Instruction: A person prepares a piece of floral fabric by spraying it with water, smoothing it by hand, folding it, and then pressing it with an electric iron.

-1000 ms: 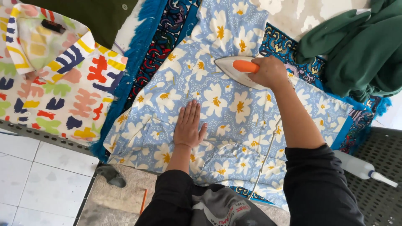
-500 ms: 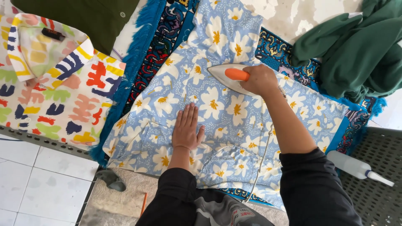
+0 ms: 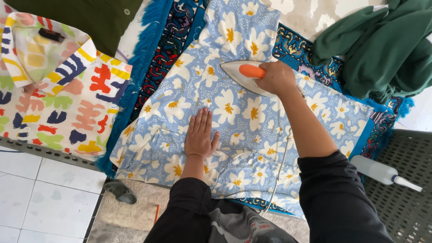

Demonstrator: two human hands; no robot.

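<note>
A light blue garment [image 3: 234,112] with white and yellow flowers lies spread over a dark patterned rug [image 3: 166,49] with a blue fringe. My left hand [image 3: 199,135] presses flat on the garment's lower middle, fingers together and pointing away from me. My right hand [image 3: 278,77] grips the orange handle of a white iron [image 3: 245,74], whose tip points left across the garment's upper part. The iron's white cord [image 3: 281,162] trails down over the fabric toward me.
A colourful abstract-print shirt [image 3: 54,99] lies at the left, a dark green garment [image 3: 90,15] above it. A heap of green cloth [image 3: 382,49] sits top right. A white spray bottle [image 3: 382,172] rests on a grey perforated surface [image 3: 405,198]. White floor tiles [image 3: 40,198] show bottom left.
My right hand has slid the iron leftward and toward me across the garment. My left hand has stayed flat on the cloth.
</note>
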